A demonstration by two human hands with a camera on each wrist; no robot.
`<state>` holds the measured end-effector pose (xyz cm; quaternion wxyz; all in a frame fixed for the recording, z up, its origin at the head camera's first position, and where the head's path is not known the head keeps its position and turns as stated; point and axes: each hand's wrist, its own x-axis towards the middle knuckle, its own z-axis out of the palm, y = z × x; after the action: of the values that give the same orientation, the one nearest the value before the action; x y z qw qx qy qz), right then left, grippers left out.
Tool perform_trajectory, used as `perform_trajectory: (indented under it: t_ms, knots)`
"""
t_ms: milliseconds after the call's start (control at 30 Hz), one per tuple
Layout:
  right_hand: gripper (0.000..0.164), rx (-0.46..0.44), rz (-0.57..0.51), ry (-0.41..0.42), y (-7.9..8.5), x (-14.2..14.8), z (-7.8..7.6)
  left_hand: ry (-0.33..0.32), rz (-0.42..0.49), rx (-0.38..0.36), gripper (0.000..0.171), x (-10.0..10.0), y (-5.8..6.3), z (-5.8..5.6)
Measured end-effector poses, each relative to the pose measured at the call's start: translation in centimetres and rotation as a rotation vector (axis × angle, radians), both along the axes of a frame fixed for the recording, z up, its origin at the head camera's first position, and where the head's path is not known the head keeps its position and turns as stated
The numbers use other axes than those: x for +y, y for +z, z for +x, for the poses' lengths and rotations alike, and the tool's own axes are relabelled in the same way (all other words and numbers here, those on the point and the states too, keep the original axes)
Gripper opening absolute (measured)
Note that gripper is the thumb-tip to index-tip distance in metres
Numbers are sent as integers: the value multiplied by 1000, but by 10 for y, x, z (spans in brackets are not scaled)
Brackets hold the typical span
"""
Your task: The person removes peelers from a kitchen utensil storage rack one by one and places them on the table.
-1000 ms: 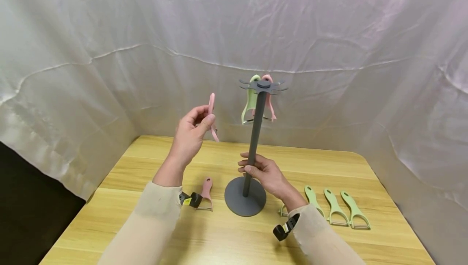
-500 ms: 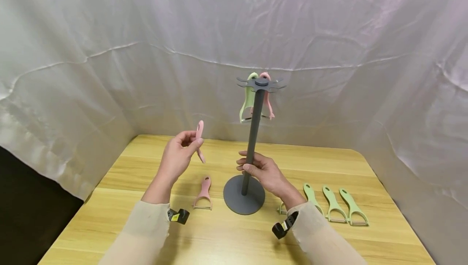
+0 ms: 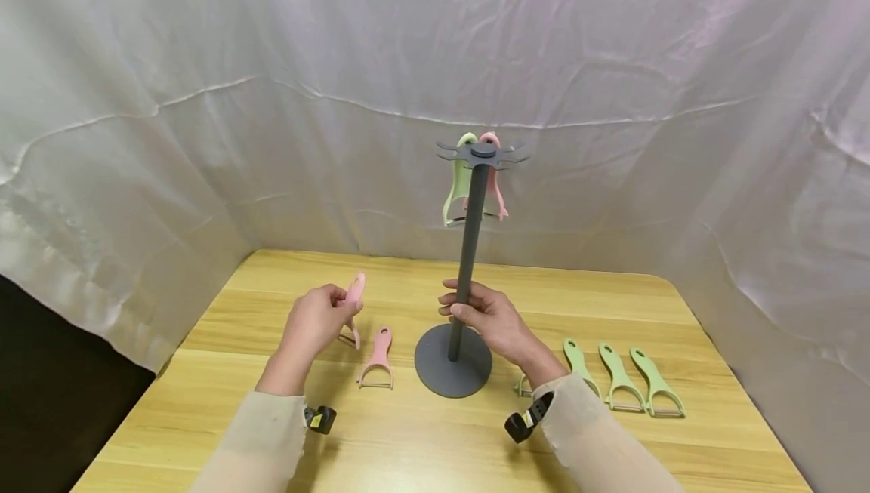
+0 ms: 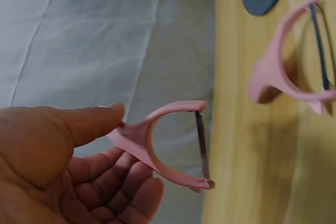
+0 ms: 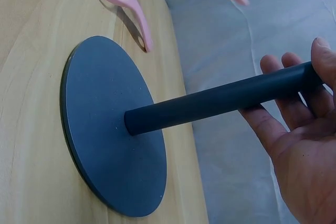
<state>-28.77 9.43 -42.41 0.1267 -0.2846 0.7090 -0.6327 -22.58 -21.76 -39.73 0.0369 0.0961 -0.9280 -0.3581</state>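
Observation:
My left hand (image 3: 313, 321) pinches a pink peeler (image 3: 355, 291) by its handle between thumb and fingers. In the left wrist view the peeler's blade end (image 4: 202, 145) points away from the hand. It is low over the table's left part, beside a second pink peeler (image 3: 377, 355) that lies flat. My right hand (image 3: 495, 321) grips the dark grey pole (image 3: 472, 240) of an upright stand, thumb on one side and fingers on the other. The round base (image 5: 105, 129) rests on the table. From the hooked top (image 3: 483, 152) hang a green peeler (image 3: 459, 180) and a pink peeler (image 3: 496, 189).
Several green peelers (image 3: 619, 376) lie in a row on the wooden table (image 3: 435, 448) at the right, one partly behind the right forearm. Pale curtains (image 3: 381, 40) enclose the back and sides. Each wrist wears a small black camera (image 3: 322, 419).
The left hand has come down and to the left with the pink peeler, from beside the stand's upper part to low over the table. The right hand keeps its hold on the pole.

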Motion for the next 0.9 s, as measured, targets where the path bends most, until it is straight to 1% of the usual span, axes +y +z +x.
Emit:
perform_trajectory:
  t_ms: [133,233,433,633,767,900]
  knots:
    - [44,-2,0,-2,0,-1,1,7,-35,-75,32,-3,-7,4]
    - [44,-3,-2,-3,0,-1,1,-2,-67,-112,29,-5,-12,6]
    - [44,0,-7,-6,2,-1,1,-23,-127,-150,26,-9,-21,9]
    - [44,3,-4,-5,2,-1,1,-19,-178,-180,28,-11,-30,9]
    - [44,8,-1,-10,2,-1,1,-18,-190,-207,29,-13,-36,8]
    - [44,6,-1,-9,1,-1,1,-13,-183,-233,31,-12,-41,8]
